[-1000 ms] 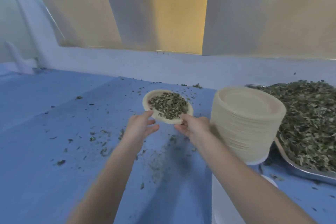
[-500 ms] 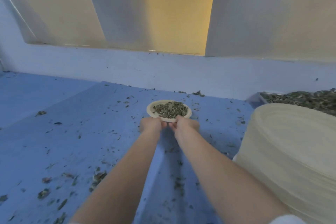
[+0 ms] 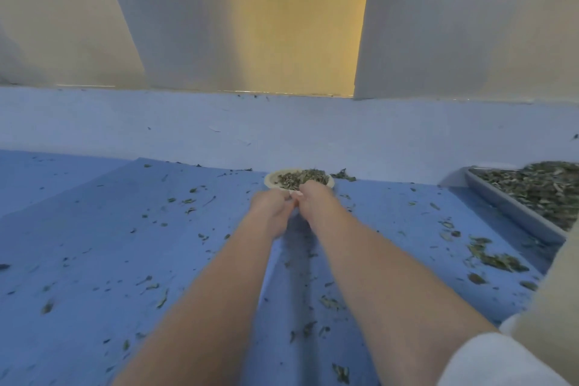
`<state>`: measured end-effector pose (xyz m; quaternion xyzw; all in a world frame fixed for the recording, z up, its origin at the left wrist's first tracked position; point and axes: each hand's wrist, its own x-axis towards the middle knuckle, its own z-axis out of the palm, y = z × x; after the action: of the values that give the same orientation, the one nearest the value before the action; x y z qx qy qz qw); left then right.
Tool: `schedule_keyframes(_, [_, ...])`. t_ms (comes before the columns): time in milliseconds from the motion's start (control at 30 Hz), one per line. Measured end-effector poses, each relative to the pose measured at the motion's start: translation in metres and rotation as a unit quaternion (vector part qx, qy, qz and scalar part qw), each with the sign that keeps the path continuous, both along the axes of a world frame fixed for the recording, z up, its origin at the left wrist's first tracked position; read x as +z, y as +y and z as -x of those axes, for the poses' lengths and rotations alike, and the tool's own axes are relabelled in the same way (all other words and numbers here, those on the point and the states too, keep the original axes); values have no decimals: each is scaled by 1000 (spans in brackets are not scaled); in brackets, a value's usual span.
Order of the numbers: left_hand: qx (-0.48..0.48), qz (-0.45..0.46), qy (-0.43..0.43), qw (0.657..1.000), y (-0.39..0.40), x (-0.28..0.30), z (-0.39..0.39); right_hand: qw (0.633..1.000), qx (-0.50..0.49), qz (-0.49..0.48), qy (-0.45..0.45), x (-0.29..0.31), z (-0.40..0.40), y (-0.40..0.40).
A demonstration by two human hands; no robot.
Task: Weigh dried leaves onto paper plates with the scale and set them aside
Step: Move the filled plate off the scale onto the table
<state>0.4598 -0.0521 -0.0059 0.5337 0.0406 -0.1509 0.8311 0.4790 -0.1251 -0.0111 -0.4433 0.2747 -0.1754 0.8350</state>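
Your two hands reach far out across the blue tabletop (image 3: 94,229), and the paper plate (image 3: 272,179) with its heap of dried leaves (image 3: 297,178) sits at the far edge of it, close against the pale blue wall. Your left hand (image 3: 271,207) and right hand (image 3: 313,197) meet at the plate's near rim, touching each other. The fingers of both curl toward the rim and seem to hold it, though the picture is blurred there and you cannot tell how firm the hold is, or whether the plate rests fully on the tabletop.

The risk lies in the reach. With both arms stretched this far, a tug or a tilt of the near rim would likely spill the weighed leaves, and the portion would no longer match what the scale gave. Letting go unevenly could tip the light plate the same way. Loose leaf bits (image 3: 488,257) already lie scattered over the tabletop, and any that you sweep up with a hand could fall into the plate and add to it. On your right, the metal tray (image 3: 513,213) of leaves and the edge of the stack of plates (image 3: 560,291) stand close to your right arm; drawing back carelessly could knock them.

No brand, label or writing can be read anywhere here.
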Motion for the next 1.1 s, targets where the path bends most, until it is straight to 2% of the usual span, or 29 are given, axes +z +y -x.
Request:
schedule_keyframes(67, [3, -43, 5, 999, -1, -3, -7, 999, 6, 34, 26, 1, -7, -1])
schedule_keyframes(100, [7, -52, 5, 999, -3, -4, -6, 999, 10, 19, 29, 2, -10, -2])
schedule_keyframes(200, [-4, -80, -20, 997, -5, -4, -2, 998, 46, 32, 12, 0, -1, -2])
schedule_keyframes(333, [-21, -93, -10, 995, 8, 6, 24, 999, 10, -38, 10, 2, 19, 6])
schedule_keyframes(467, [-12, -122, -24, 992, 34, 30, 64, 995, -6, -101, -1, 26, 65, 31])
schedule_keyframes(600, [-11, -236, -111, 965, 62, 63, 124, 996, -15, -89, 15, 66, 132, 66])
schedule_keyframes(733, [-13, -276, -137, 951, 82, 90, 197, 998, 14, -63, 3, 102, 212, 82])
schedule_keyframes(833, [-5, -241, -146, 960, 81, 113, 251, 996, 79, 40, -18, 130, 271, 81])
schedule_keyframes(933, [-3, -237, -162, 958, 65, 138, 296, 982, 63, 178, 14, 155, 324, 69])
schedule_keyframes(1033, [-25, -289, -200, 936, 41, 151, 328, 929, 51, 365, 38, 167, 365, 43])
schedule_keyframes(1067, [-32, -317, -228, 920, 32, 151, 340, 910, 49, 410, 48, 169, 379, 30])
schedule_keyframes(1100, [-25, -363, -277, 890, 22, 149, 349, 892, 45, 446, 60, 169, 390, 16])
